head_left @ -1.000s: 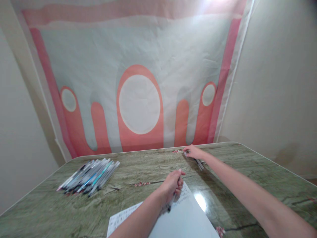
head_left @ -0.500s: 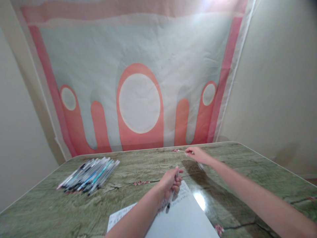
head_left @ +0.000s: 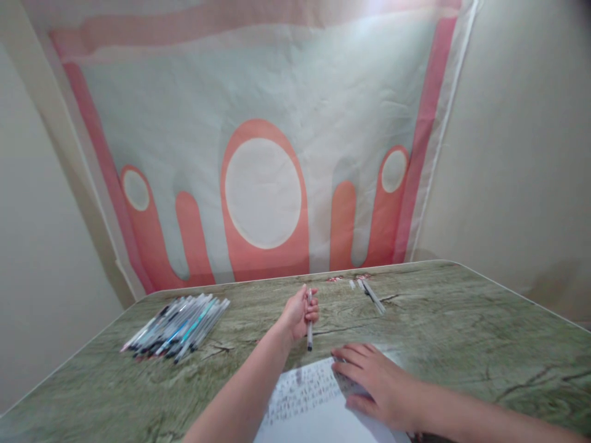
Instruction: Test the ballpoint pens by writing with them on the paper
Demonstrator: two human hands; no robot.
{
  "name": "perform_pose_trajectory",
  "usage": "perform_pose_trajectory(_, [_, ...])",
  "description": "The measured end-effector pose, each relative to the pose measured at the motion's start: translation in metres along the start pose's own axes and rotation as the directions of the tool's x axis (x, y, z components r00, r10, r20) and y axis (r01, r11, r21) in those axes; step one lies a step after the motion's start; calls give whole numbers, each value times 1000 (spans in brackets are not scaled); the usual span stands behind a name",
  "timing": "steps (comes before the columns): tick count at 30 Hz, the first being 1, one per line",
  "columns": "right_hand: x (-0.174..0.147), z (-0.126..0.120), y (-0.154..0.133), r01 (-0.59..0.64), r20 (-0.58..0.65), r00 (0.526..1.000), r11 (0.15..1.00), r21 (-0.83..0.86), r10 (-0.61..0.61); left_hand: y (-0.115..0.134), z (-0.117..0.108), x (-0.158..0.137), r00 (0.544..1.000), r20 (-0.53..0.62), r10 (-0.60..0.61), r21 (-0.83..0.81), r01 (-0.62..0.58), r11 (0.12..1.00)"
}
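Observation:
A clear-barrelled pen (head_left: 309,335) with a dark lower end is gripped in my left hand (head_left: 299,315). That hand is above the table, just beyond the far edge of a white sheet of paper (head_left: 318,424) that bears rows of handwriting near its top. My right hand (head_left: 381,384) rests on the upper right part of the sheet with its fingers stretched out, holding nothing. Farther back lies another pen (head_left: 375,298), with a small clear cap (head_left: 351,285) to its left.
On the left of the wood-patterned table (head_left: 258,381) lies a heap of many pens (head_left: 178,326), mostly clear with dark ends. A printed cloth (head_left: 263,80) hangs behind the table's far edge. Plain walls stand at both sides.
My right hand has come back from the small things at the far right and settled on the paper. My left hand has moved away from the sheet with the pen still in it.

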State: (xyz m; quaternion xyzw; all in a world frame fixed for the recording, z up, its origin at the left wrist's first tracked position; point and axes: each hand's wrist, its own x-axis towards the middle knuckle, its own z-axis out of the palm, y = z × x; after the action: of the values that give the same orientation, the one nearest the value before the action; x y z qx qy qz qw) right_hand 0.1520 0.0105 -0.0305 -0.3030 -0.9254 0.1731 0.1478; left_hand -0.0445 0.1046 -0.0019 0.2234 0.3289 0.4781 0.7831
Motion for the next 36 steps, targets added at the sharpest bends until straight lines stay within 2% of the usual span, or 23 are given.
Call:
perform_pose_trajectory(3, [-3, 12, -6, -57, -33, 998, 998, -13, 56, -1, 9, 4, 997, -66, 38, 11, -38, 999])
perform_pose_trajectory(8, [4, 20, -13, -75, -87, 993, 997, -7, 74, -16, 22, 6, 992, -75, 103, -22, -105, 994])
perform_pose_trajectory(11, [10, 8, 0, -93, -143, 985, 995, 36, 97, -33, 23, 3, 993, -44, 114, -59, -116, 991])
perform_pose_trajectory(15, [28, -20, 41, -189, -258, 933, 953, 237, 249, -50, 22, -1, 998, 7, 60, -72, -59, 996])
perform_pose_trajectory(17, [41, -29, 61, -204, -256, 904, 872, 444, 342, -55, 23, -3, 999, 32, 28, -76, -25, 997])
perform_pose_trajectory(18, [48, -30, 69, -190, -257, 881, 795, 577, 397, -56, 23, -3, 999, 49, 8, -82, -4, 997])
perform_pose_trajectory(21, [65, -23, 81, -87, -178, 849, 463, 882, 498, -60, 23, -5, 995, 88, -42, -104, 51, 993])
perform_pose_trajectory(24, [70, -7, 82, -17, -69, 873, 171, 985, 482, -64, 20, -5, 995, 79, -63, -111, 71, 991])
perform_pose_trajectory(26, [69, 1, 82, -7, -23, 887, 63, 998, 461, -67, 18, -5, 995, 57, -76, -100, 82, 992])
perform_pose_trajectory(29, [64, 5, 83, 19, -23, 892, 13, 1000, 452, -71, 17, -5, 996, 45, -75, -85, 79, 993])
perform_pose_trajectory(36, [59, 1, 78, 39, -64, 906, 67, 997, 419, -76, 15, -6, 998, 44, -46, -57, 48, 997])
